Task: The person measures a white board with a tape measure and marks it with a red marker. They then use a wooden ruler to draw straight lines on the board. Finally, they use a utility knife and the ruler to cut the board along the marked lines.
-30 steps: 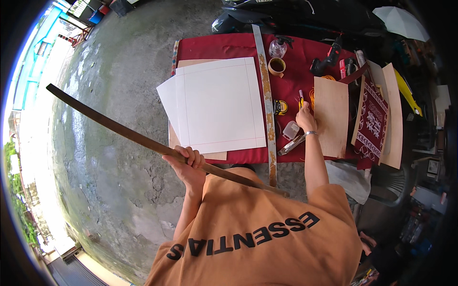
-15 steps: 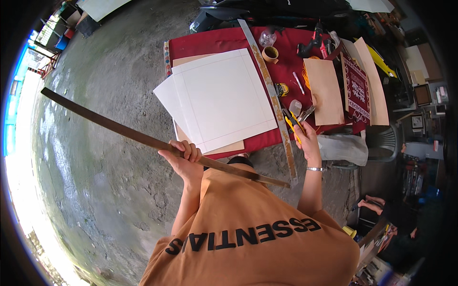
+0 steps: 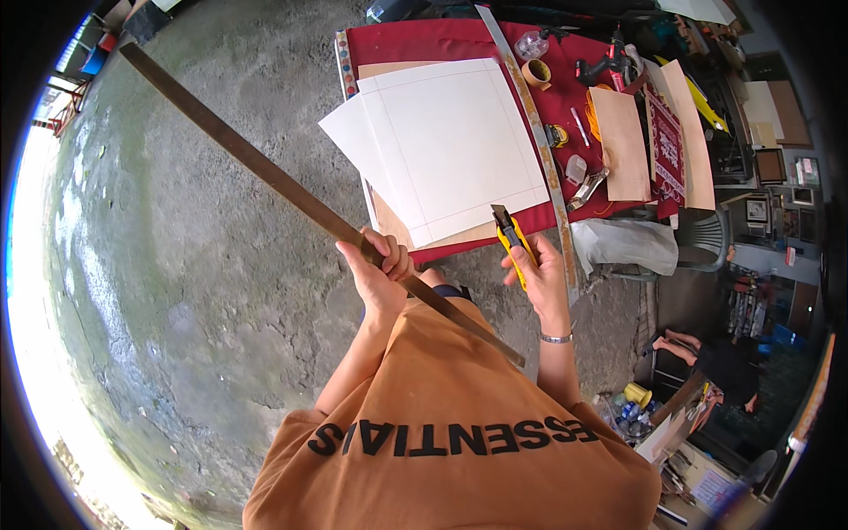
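Note:
My left hand (image 3: 381, 268) is closed around a long, thin brown wooden strip (image 3: 256, 161), which slants from the far left down across my shirt. In my right hand (image 3: 540, 272) is a yellow and black utility knife (image 3: 511, 238), its tip pointing away from me. Both hands are in front of the table's near edge. On the red cloth (image 3: 402, 42) lie white sheets (image 3: 446, 146) with thin ruled lines, partly over a tan board (image 3: 389, 69). A long, worn metal straightedge (image 3: 536, 132) lies to the right of the sheets and sticks out past the near edge.
Right of the straightedge are a tape roll (image 3: 535, 73), a tape measure (image 3: 556, 135), a pen (image 3: 579, 126), a drill (image 3: 609, 66) and thin wooden boards (image 3: 620, 146). A green plastic chair (image 3: 707, 243) stands right of the table. Another person (image 3: 724, 367) is at the lower right.
My right hand has drawn the knife away from the table's right side, leftward and nearer to me. The strip has tilted more steeply in my left hand. The view has shifted.

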Motion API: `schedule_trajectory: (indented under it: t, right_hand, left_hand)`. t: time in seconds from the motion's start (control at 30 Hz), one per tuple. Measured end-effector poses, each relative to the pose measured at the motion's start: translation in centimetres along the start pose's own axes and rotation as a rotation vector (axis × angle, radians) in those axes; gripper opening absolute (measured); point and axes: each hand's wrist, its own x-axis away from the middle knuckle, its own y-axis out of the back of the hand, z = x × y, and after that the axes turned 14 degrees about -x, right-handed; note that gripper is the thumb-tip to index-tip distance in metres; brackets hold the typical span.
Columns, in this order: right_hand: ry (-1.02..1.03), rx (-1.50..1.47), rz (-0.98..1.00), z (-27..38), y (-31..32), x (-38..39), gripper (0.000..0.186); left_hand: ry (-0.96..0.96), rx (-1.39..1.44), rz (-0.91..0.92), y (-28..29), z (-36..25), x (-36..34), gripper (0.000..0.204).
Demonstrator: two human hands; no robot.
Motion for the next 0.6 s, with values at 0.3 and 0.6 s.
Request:
schedule_trajectory:
  t: [0.3,0.6]
  right_hand:
    - [-0.157,0.150,-0.018,-2.2,-2.4,-5.2,0.053]
    - [-0.101,0.343,-0.046,-7.6,-2.1,-10.3,0.058]
  left_hand:
    - [0.107,-0.065,-0.047,0.5,0.9,-3.2,0.067]
    - [0.200,-0.135,-0.071,1.5,4.0,-8.3,0.067]
